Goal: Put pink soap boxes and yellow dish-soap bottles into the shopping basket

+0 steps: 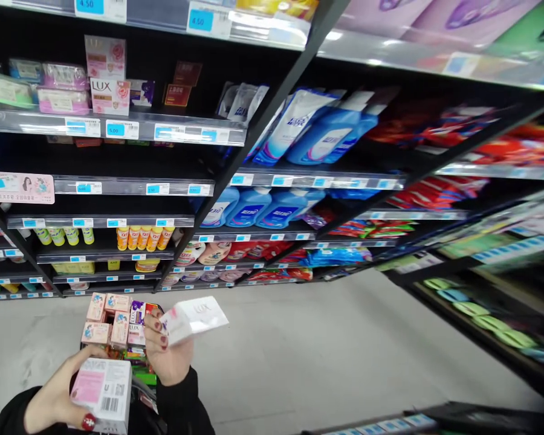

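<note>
Shelves point(133, 185), LUX box point(198, 318) in right fingers point(152, 332), barcoded box point(102, 389) in left hand point(55, 391)

Looks out on dark, many-tiered shop shelving point(40, 158).
Carries clear shelf edges point(124, 186) and blue-and-white price labels point(123, 129) from nine to two o'clock, breaks at a slanting black upright point(299, 67) near twelve, faces another rack point(457, 272) between three and four, opens onto pale grey floor point(308, 350) toward five, and catches white glare point(374, 61) near one.

Held boxes point(203, 315) glossy cardbd; sleeves point(184, 406) matt cloth; floor point(308, 344) smooth (w/ sheen).
</note>
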Demonstrator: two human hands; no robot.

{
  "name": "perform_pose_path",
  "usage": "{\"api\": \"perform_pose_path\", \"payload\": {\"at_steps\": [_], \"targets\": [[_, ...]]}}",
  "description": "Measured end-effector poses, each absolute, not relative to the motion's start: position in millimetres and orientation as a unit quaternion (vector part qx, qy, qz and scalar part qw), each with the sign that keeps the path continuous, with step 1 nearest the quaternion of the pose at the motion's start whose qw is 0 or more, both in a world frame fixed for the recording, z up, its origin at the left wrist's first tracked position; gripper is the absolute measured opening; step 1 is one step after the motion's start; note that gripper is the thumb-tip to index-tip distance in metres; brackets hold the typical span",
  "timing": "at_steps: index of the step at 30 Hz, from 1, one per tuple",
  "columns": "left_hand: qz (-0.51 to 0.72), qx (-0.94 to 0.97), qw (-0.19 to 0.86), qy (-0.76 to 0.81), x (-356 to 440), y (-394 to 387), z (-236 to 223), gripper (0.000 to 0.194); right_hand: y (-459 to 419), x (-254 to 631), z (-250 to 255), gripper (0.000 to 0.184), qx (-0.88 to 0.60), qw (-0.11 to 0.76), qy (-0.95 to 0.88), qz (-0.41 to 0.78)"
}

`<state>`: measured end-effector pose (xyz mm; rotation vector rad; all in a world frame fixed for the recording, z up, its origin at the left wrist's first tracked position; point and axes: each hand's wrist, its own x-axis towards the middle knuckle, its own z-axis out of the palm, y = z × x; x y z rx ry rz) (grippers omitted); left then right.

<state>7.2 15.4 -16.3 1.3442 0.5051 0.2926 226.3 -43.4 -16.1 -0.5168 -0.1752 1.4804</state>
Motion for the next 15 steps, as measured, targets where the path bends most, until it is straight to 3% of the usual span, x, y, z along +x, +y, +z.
{"api": "perform_pose_path", "payload": {"at_steps": [5, 11, 15], "targets": [[0.135, 0.611, 0.744, 0.233, 5.4, 14.5, -25.2, 0.07, -48.6, 226.6, -14.8, 0.034, -0.18, 0.745, -0.04, 0.641], [0.122, 0.606, 0.753, 0.225, 5.7, 14.0, -28.5, 0.07, -48.8, 225.3, 0.2, 0.061, -0.122, 0.755, -0.015, 0.644], [0.112, 0.623, 0.739, 0.232, 8.2, 13.1, -21.9, 0.068, -48.8, 222.1, 0.1, 0.049, -0.123, 0.752, -0.036, 0.647]]}}
